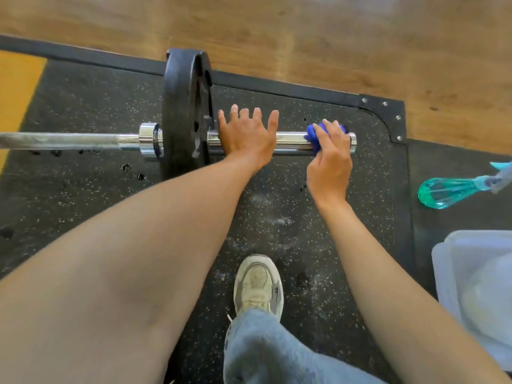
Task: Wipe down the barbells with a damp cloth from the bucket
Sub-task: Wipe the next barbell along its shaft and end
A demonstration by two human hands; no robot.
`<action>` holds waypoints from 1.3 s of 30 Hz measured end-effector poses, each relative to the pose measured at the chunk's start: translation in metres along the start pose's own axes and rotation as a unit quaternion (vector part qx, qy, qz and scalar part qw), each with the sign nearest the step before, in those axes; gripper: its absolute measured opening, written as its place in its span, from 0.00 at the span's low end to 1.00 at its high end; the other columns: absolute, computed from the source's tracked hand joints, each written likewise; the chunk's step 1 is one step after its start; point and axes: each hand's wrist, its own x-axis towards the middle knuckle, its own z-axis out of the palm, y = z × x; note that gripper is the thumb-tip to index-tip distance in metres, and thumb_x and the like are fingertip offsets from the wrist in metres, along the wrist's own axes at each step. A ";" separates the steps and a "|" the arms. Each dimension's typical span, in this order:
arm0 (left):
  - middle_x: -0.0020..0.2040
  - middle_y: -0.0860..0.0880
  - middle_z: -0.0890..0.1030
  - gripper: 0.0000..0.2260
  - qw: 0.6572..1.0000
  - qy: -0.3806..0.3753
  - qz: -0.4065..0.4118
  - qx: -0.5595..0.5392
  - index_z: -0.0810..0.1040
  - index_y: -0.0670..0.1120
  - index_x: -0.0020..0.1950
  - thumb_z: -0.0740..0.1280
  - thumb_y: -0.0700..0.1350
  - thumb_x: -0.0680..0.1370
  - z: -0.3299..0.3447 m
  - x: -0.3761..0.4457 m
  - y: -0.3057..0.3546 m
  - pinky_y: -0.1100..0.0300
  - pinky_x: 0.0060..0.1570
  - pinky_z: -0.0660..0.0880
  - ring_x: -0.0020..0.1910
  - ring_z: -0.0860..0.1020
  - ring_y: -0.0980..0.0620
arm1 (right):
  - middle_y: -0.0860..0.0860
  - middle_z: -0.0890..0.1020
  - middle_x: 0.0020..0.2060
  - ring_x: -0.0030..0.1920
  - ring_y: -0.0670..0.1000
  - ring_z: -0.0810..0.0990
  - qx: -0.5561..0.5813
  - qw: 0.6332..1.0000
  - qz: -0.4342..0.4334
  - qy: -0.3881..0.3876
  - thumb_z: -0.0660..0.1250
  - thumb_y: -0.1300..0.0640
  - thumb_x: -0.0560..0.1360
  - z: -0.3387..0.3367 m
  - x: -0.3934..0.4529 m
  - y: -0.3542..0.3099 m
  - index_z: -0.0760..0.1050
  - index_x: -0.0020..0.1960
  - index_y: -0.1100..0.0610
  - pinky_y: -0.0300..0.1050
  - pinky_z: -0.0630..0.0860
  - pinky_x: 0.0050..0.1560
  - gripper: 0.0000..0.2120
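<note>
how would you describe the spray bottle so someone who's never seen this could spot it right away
Start at the barbell sleeve that the right hand wipes with the blue cloth, then look right, past the speckled mat's bolted corner. The spray bottle lies on its side there, the only see-through teal thing on the dark floor.

Blue cloth [314,135] under right hand [329,164]; chrome barbell sleeve [291,144] between the hands; black plate [184,112] left of left hand [246,137]; black white-speckled mat [277,217] below; teal spray bottle [443,191] far right.
</note>
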 end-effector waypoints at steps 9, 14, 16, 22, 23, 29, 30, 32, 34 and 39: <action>0.75 0.44 0.72 0.35 0.999 -0.048 -0.001 0.010 0.70 0.48 0.77 0.37 0.64 0.83 -0.024 0.091 0.002 0.39 0.78 0.47 0.79 0.61 0.45 | 0.56 0.74 0.72 0.76 0.58 0.66 0.014 0.999 0.034 -0.001 0.60 0.70 0.80 0.034 0.082 0.002 0.75 0.71 0.61 0.55 0.59 0.79 0.20; 0.78 0.42 0.67 0.35 0.997 -0.082 -0.006 -0.004 0.67 0.47 0.79 0.37 0.64 0.83 -0.039 0.137 0.003 0.37 0.78 0.45 0.80 0.58 0.43 | 0.55 0.72 0.74 0.77 0.58 0.65 0.000 0.994 -0.092 -0.056 0.60 0.72 0.79 0.043 0.114 0.016 0.73 0.73 0.58 0.55 0.64 0.76 0.25; 0.81 0.41 0.63 0.35 0.996 -0.088 -0.010 -0.002 0.62 0.46 0.81 0.36 0.64 0.83 -0.043 0.152 0.002 0.37 0.79 0.42 0.82 0.55 0.42 | 0.55 0.72 0.74 0.77 0.57 0.65 0.016 0.999 -0.045 -0.020 0.59 0.71 0.79 0.048 0.132 0.025 0.74 0.72 0.59 0.55 0.63 0.77 0.23; 0.83 0.42 0.57 0.35 0.994 -0.110 -0.021 -0.002 0.56 0.44 0.83 0.37 0.64 0.83 -0.056 0.193 0.003 0.37 0.78 0.40 0.83 0.50 0.42 | 0.55 0.71 0.74 0.77 0.57 0.64 0.034 0.992 -0.122 -0.007 0.60 0.74 0.77 0.087 0.150 -0.010 0.73 0.73 0.60 0.55 0.62 0.78 0.27; 0.83 0.42 0.57 0.35 0.993 -0.112 -0.024 -0.005 0.57 0.44 0.83 0.37 0.64 0.84 -0.058 0.198 0.002 0.37 0.78 0.41 0.83 0.50 0.42 | 0.55 0.71 0.75 0.78 0.57 0.64 0.031 0.985 -0.166 -0.020 0.61 0.75 0.76 0.092 0.152 -0.008 0.72 0.74 0.59 0.53 0.60 0.79 0.29; 0.82 0.40 0.58 0.35 0.993 -0.112 -0.023 -0.020 0.56 0.44 0.83 0.37 0.64 0.84 -0.065 0.222 0.000 0.35 0.78 0.42 0.82 0.51 0.40 | 0.55 0.69 0.76 0.79 0.59 0.62 0.082 0.992 0.004 0.099 0.59 0.74 0.79 0.117 0.173 -0.010 0.72 0.74 0.61 0.42 0.53 0.80 0.25; 0.82 0.40 0.59 0.35 0.993 -0.114 -0.024 -0.022 0.57 0.44 0.83 0.37 0.64 0.84 -0.066 0.225 0.000 0.35 0.78 0.42 0.82 0.52 0.39 | 0.56 0.69 0.76 0.79 0.59 0.62 0.078 0.992 -0.030 0.090 0.59 0.74 0.79 0.122 0.173 -0.016 0.71 0.74 0.61 0.49 0.56 0.80 0.25; 0.81 0.39 0.60 0.36 0.992 -0.119 -0.024 -0.021 0.58 0.44 0.83 0.36 0.64 0.84 -0.068 0.230 0.001 0.35 0.78 0.44 0.82 0.54 0.39 | 0.57 0.70 0.75 0.78 0.59 0.63 0.059 0.986 -0.150 0.054 0.60 0.74 0.78 0.130 0.173 -0.017 0.71 0.75 0.61 0.61 0.63 0.77 0.26; 0.80 0.39 0.62 0.37 0.992 -0.122 -0.028 -0.018 0.58 0.44 0.83 0.36 0.65 0.83 -0.068 0.235 0.000 0.35 0.78 0.46 0.81 0.56 0.38 | 0.56 0.69 0.76 0.78 0.59 0.63 0.061 0.979 -0.189 0.052 0.61 0.74 0.78 0.132 0.179 -0.004 0.71 0.75 0.60 0.63 0.65 0.75 0.26; 0.80 0.38 0.64 0.37 0.988 -0.143 -0.034 -0.040 0.57 0.45 0.83 0.36 0.65 0.83 -0.068 0.242 -0.001 0.37 0.77 0.53 0.79 0.60 0.35 | 0.58 0.67 0.77 0.79 0.62 0.58 0.149 0.976 0.002 0.156 0.56 0.69 0.82 0.145 0.181 -0.010 0.68 0.76 0.62 0.60 0.60 0.78 0.23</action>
